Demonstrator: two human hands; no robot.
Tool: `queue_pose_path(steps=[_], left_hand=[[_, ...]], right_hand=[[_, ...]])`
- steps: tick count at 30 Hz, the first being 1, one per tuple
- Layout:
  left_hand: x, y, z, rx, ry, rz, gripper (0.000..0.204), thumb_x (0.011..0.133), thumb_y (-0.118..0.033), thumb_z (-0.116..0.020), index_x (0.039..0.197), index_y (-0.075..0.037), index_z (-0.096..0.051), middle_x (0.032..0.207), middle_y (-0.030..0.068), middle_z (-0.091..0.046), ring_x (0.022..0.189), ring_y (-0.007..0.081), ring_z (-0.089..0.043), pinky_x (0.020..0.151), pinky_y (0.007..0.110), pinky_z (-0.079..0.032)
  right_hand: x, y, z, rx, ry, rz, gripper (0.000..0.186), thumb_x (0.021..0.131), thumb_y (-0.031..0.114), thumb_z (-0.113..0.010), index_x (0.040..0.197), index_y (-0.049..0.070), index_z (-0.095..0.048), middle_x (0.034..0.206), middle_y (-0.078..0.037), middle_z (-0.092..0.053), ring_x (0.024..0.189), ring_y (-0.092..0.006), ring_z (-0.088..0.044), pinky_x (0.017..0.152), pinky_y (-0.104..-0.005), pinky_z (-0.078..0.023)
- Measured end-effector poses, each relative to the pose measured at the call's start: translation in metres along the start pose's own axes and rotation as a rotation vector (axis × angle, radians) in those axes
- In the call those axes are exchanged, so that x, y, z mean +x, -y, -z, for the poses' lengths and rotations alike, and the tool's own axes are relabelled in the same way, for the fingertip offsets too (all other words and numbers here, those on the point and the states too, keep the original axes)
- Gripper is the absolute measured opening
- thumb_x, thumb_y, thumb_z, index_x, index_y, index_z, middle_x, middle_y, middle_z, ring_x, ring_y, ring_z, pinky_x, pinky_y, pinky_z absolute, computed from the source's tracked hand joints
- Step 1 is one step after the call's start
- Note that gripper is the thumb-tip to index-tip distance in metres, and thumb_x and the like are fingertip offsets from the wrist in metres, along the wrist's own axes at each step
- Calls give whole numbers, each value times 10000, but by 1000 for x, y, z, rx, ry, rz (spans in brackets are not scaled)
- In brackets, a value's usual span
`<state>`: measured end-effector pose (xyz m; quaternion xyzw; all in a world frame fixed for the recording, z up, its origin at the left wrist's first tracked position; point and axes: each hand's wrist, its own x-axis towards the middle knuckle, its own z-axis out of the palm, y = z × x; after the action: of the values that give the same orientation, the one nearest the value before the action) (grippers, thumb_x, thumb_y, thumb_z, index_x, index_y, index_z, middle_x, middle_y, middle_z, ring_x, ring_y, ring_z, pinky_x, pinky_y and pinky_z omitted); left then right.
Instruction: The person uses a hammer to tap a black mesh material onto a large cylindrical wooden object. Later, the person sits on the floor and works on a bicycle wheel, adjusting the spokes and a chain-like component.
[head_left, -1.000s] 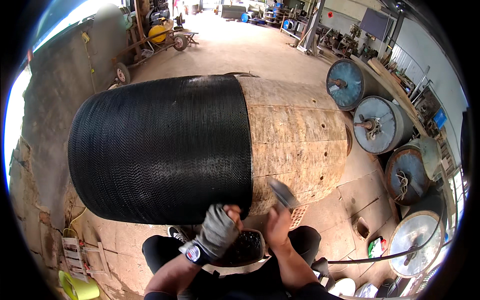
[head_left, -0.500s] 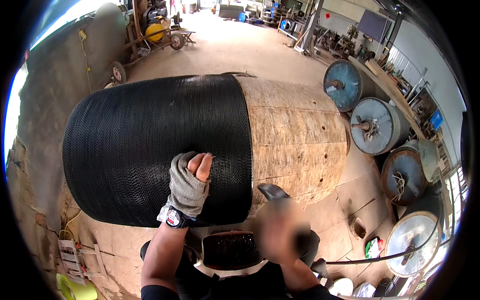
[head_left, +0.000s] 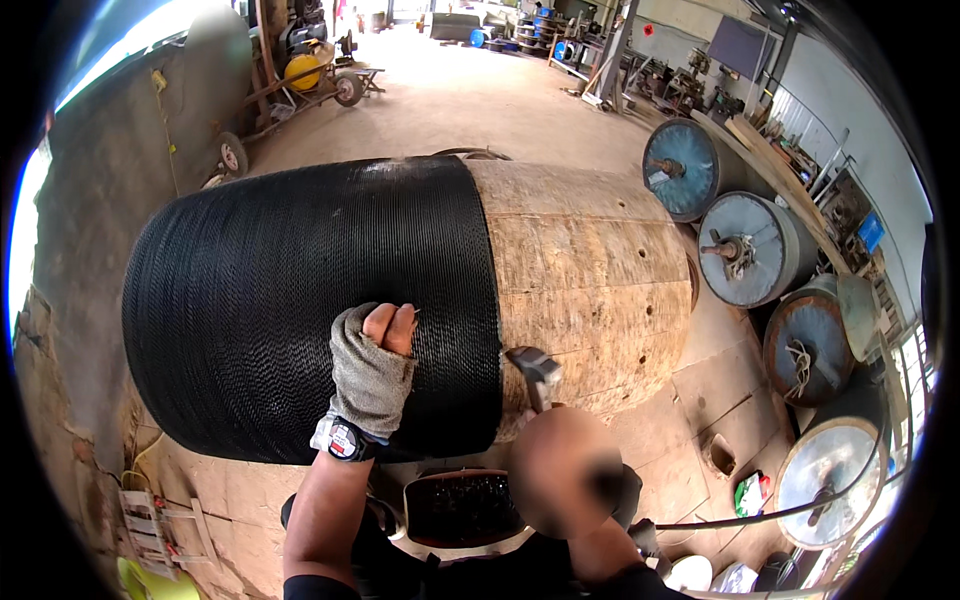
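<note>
A large horizontal drum (head_left: 300, 240) is wrapped in black ridged material on the left; bare pale wooden slats (head_left: 580, 260) with holes cover its right part. My left hand (head_left: 375, 365), in a grey fingerless glove, lies over the black section, fingers curled around what looks like a small thin pin. My right hand (head_left: 555, 465) is blurred, around the handle of a hammer (head_left: 535, 368), whose head is at the border between black material and wood. A dark oblong container (head_left: 460, 505) with small glinting pieces sits below the drum, between my knees.
Several metal-ended rollers (head_left: 740, 250) line the right side, with long planks (head_left: 780, 180) behind. A wheeled frame with a yellow tank (head_left: 300, 70) stands back left. A wooden rack (head_left: 150, 520) lies low left. A thin dark bar (head_left: 720, 522) crosses low right.
My left hand has moved up and left from beside the container onto the black material, then held there. The hammer head has shifted left toward the seam and tilted differently.
</note>
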<state>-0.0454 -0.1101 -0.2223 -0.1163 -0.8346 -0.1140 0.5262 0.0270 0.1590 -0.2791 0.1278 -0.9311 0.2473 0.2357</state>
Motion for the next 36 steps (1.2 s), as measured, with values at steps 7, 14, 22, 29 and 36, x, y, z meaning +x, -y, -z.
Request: queue_pose_path(steps=[7, 14, 22, 29, 36], left_hand=[[8, -5, 8, 158, 119, 8, 444, 802, -4, -705, 1220, -116, -603, 1150, 103, -509, 1015, 302, -562, 820, 427, -513], [5, -42, 12, 5, -12, 5, 459, 806, 75, -645, 1223, -110, -589, 1026, 110, -596, 917, 314, -611, 784, 431, -533], [-62, -118, -19, -556, 140, 167, 570, 805, 75, -659, 1337, -32, -484, 884, 68, -639, 809, 257, -613, 778, 394, -487], [-43, -122, -10, -464, 221, 185, 586, 773, 56, -664, 1321, -37, -477, 857, 66, -646, 765, 258, -620, 700, 370, -480], [-40, -131, -10, -439, 275, 269, 628, 710, 40, -715, 1301, -23, -513, 858, 52, -612, 817, 224, -616, 778, 364, -496]], right_hand=[[-17, -4, 18, 349, -92, 152, 323, 924, 63, -560, 1228, -47, -554, 776, -191, -621, 664, -344, -643, 584, -354, -516], [-24, -4, 3, 135, 16, -203, 234, 942, 182, -623, 968, 0, -479, 672, -249, -611, 595, -459, -611, 529, -536, -480], [-45, -20, 0, 260, -51, -222, 191, 925, 118, -644, 968, 2, -500, 707, -240, -613, 644, -460, -621, 523, -499, -471], [-46, -27, 2, 373, -36, -220, 204, 921, 128, -659, 968, 7, -502, 709, -241, -616, 645, -460, -624, 530, -500, -477], [-43, -21, 11, 412, -21, -224, 205, 927, 136, -655, 970, 6, -503, 714, -241, -624, 652, -455, -638, 534, -490, -487]])
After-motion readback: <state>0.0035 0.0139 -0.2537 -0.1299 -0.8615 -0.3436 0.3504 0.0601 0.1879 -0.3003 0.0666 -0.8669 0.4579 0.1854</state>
